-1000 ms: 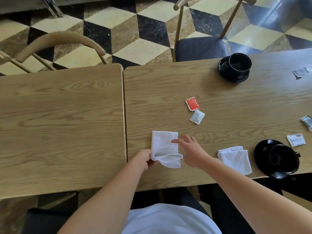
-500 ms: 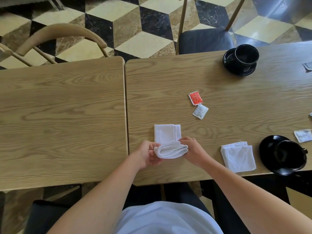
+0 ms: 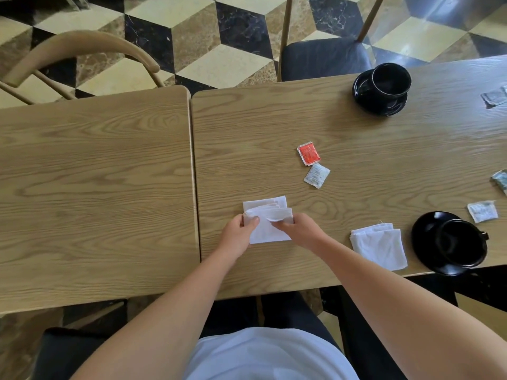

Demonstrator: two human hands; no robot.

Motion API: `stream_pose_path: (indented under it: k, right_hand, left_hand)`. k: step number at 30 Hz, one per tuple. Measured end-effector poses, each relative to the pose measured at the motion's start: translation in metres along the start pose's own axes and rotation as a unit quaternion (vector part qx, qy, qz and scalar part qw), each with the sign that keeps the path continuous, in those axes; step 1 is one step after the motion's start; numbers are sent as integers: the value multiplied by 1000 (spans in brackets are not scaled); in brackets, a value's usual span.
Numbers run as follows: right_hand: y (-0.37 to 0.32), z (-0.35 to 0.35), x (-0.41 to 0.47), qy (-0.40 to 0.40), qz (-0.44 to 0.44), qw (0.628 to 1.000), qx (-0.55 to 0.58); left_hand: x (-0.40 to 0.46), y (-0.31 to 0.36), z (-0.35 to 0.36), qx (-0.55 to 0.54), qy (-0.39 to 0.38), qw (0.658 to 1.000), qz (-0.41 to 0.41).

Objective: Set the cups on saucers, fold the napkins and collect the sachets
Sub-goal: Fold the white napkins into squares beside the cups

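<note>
A white napkin (image 3: 267, 223) lies partly folded near the front of the right table. My left hand (image 3: 238, 234) pinches its left edge and my right hand (image 3: 299, 230) grips the folded flap at its right side. A second, folded white napkin (image 3: 380, 246) lies further right. One black cup (image 3: 462, 244) stands on a black saucer (image 3: 424, 231) at the front right; another black cup (image 3: 391, 79) stands on its saucer (image 3: 362, 87) at the back. A red sachet (image 3: 309, 153) and a white sachet (image 3: 317, 175) lie mid-table. More sachets lie at the right: (image 3: 482, 211), (image 3: 501, 180), (image 3: 494, 96).
Two wooden tables meet at a seam (image 3: 195, 171); the left table (image 3: 93, 187) holds nothing. A wooden armchair (image 3: 82, 48) stands behind the left table and a dark-cushioned chair (image 3: 323, 57) behind the right. The floor is chequered tile.
Both hands have rolled the napkin's near fold away from me onto its far half, so the napkin now lies shorter. The head view has shifted slightly.
</note>
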State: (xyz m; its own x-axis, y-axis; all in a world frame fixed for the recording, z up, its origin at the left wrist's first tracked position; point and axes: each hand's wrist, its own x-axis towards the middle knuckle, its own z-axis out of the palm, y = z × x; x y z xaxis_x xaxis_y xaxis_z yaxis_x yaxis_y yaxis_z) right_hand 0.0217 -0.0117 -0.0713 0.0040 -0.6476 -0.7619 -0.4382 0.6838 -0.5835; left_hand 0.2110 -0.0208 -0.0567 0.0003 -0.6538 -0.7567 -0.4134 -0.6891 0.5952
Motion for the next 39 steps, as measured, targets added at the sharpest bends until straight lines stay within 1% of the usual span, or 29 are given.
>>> stream_pose_path:
  k: [2,6,12,15,17,19,21,23,24,25,26,27,28,29,30,31,32,34,37,39]
  right_hand:
    - [-2,-1,3,6,18,1000,-2]
    - [-7,-4,10,17,8,1000,-22]
    - [-17,-5,24,39,29,996,-80]
    - [-18,-5,29,50,38,993,-96]
    - [-18,-4,30,63,46,989,-125]
    - [-18,-2,30,87,53,977,-186]
    - [-17,0,28,142,45,961,-233]
    - [-15,3,26,196,20,952,-235]
    - [-15,4,24,211,-1,951,-224]
    - [-14,6,22,217,-33,951,-216]
    - [-13,8,19,226,-86,945,-222]
    - [-10,11,17,235,-148,927,-253]
    - [-7,15,16,239,-202,902,-299]
    - [-4,19,16,237,-241,878,-339]
    - [-1,23,19,227,-266,864,-364]
    - [0,25,22,215,-281,856,-377]
    - [1,26,25,207,-296,851,-382]
    - [2,27,32,194,-316,842,-392]
    - [3,25,41,167,-325,830,-422]
    - [2,24,48,160,-330,823,-434]
  left_hand:
    - [4,2,4,-4,19,1000,-9]
    - [13,7,8,14,50,999,5]
    - [25,14,9,56,77,995,11]
    - [30,16,11,76,85,993,-8]
    - [33,16,14,83,96,992,-22]
    - [37,16,14,80,100,991,-35]
    - [38,18,14,87,108,990,-38]
    - [35,16,11,120,145,982,-30]
    - [32,14,9,134,174,975,-15]
    - [28,10,8,156,204,966,18]
    - [23,6,8,193,230,950,86]
    - [17,0,8,242,240,923,177]
    - [13,-6,11,298,234,886,268]
    - [10,-13,15,347,216,848,339]
    - [10,-18,19,380,190,822,380]
    - [10,-22,22,401,168,809,395]
    - [11,-23,24,418,150,804,395]
    - [17,-22,26,454,125,803,366]
    - [26,-26,29,494,115,802,317]
    - [34,-29,33,507,116,800,300]
